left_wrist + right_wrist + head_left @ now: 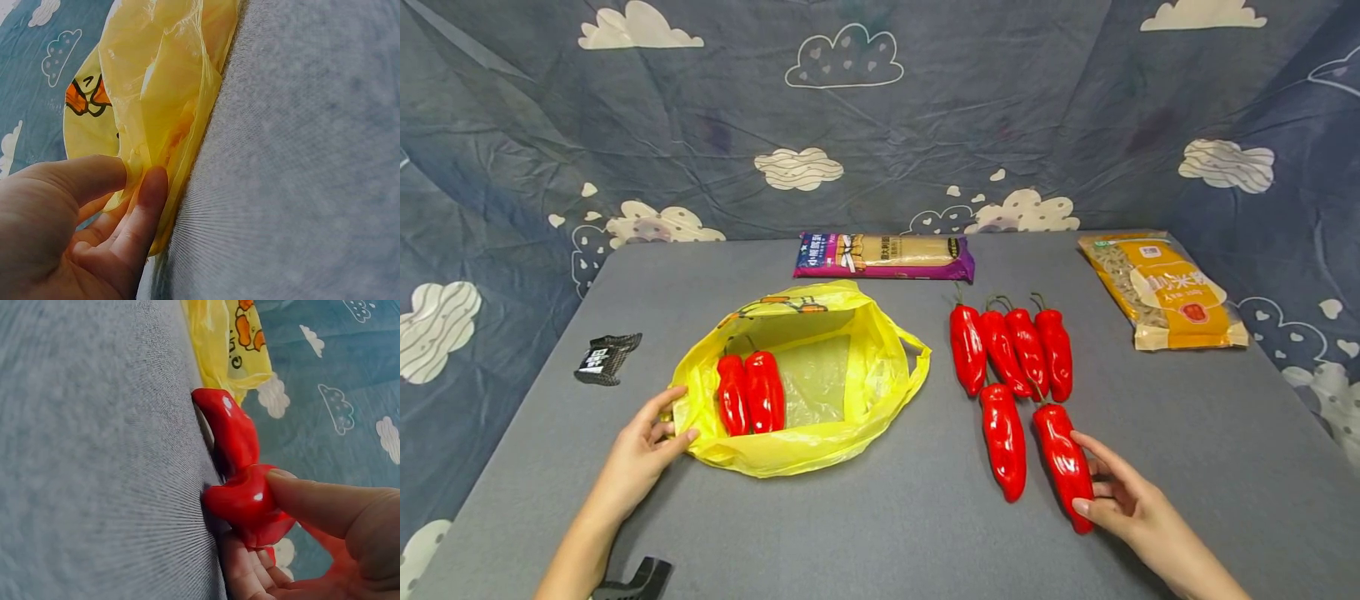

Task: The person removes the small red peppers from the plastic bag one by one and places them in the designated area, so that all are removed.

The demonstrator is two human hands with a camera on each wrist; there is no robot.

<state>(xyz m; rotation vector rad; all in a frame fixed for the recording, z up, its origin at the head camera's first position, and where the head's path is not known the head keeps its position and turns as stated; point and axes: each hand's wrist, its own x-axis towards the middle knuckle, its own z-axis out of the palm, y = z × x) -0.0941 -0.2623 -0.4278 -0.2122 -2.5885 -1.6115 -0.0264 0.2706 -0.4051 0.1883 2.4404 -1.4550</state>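
A yellow plastic bag (880, 392) lies with its mouth open on the left of the table, two red peppers (764, 392) inside it. My left hand (643, 442) pinches the bag's left edge between thumb and fingers, which the left wrist view shows close up. On the right, my right hand (1123, 496) grips the nearest red pepper (1062, 458), thumb on its lower end and fingers along its right side. Another red pepper (1003, 442) lies just left of it. Behind these, several more red peppers (1028, 350) sit in a row, stems pointing away.
A purple pack of noodles (887, 257) lies at the table's back edge. An orange-and-clear food bag (1172, 292) is at the back right. At the left sits a small black packet (607, 359), and a black object (640, 579) shows by the left wrist.
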